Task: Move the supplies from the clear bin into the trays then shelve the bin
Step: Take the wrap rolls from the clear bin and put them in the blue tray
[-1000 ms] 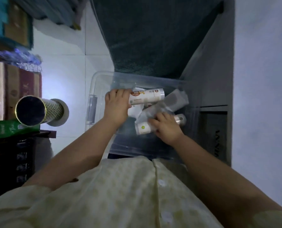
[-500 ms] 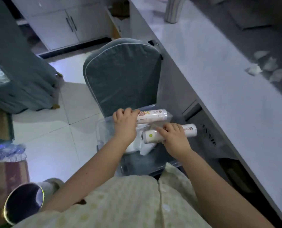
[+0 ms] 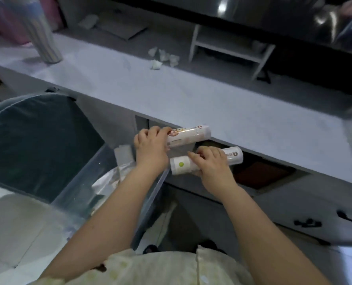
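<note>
1. My left grip (image 3: 150,150) is closed around 1 end of the upper roll (image 3: 188,135), which reaches just over the near edge of the table (image 3: 243,112).
2. My right grip (image 3: 211,164) is closed over the middle of the lower roll (image 3: 207,163), held just below that table edge and close beside the upper roll.
3. I judge this the transfer step: both rolls are lifted out of the clear bin (image 3: 154,194), which sits below and left of the table edge, in front of the chair (image 3: 37,140).
4. Still inside the bin I see crinkled foil-like packaging (image 3: 109,182) and a pale flat pack (image 3: 124,155).
5. No trays are in view, so next I must find them and set both rolls down there.
6. The small shelf rack (image 3: 230,46) stands at the table's far side.
</note>
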Available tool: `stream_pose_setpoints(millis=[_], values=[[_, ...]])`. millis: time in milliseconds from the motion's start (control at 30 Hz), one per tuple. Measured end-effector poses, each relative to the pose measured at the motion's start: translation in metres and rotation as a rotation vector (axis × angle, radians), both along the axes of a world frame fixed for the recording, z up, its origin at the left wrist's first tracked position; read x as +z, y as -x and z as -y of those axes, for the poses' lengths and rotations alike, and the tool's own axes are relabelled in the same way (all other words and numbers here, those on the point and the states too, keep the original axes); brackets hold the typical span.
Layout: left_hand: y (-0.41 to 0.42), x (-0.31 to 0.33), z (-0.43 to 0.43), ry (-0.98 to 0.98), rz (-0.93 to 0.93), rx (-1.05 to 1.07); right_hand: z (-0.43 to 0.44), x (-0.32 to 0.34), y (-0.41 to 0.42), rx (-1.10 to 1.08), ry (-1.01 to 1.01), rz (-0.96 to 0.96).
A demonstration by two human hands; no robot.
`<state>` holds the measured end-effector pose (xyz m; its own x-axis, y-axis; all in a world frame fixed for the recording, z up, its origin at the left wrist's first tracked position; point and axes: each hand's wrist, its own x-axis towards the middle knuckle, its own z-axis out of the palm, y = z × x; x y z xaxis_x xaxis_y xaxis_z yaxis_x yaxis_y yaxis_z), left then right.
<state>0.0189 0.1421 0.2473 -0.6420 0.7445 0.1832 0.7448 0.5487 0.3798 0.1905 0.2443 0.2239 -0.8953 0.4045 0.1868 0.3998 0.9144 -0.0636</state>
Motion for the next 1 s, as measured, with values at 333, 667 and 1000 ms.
stream_pose_setpoints(millis=[333, 667, 1000], values=[[-0.225, 0.04, -0.141, -0.094, -0.023, -0.373, -0.071, 0.038, -0.24, -0.426, 0.013, -0.129], [-0.48, 0.057, -0.266, -0.233, 0.019, -0.581, -0.138, 0.052, -0.489, -0.661, -0.012, -0.104], [-0.585, 0.069, -0.379, -0.219, -0.063, -0.699, -0.227, 0.071, -0.623, -0.8, -0.076, -0.201]])
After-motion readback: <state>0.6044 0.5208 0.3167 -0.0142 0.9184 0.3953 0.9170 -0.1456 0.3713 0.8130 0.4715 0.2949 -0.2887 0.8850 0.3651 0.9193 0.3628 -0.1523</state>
